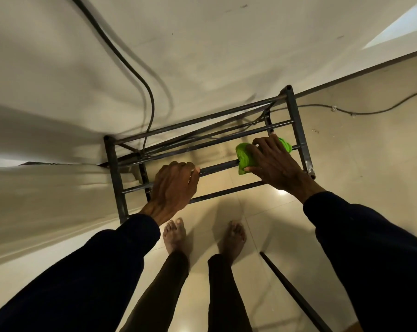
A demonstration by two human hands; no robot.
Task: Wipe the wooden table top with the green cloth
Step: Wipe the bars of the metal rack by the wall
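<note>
while i look straight down from the head camera, my right hand (273, 161) presses the green cloth (247, 158) onto a crossbar near the right end of the metal rack (116, 168), fingers spread over the bunched fabric and thumb hooked under its near edge. cloth pokes out on both sides of the hand, the larger lump toward the rack's middle. my left hand (172, 188) curls over the next bar toward the left end, fingers (193, 172) wrapped on the rail, holding nothing else. no wooden top shows on the frame; between the bars only pale floor tiles (360, 164) show. bare feet (175, 233) stand just at the rack's near edge. a dark cable (140, 77) runs down the wall behind its far left corner.
</note>
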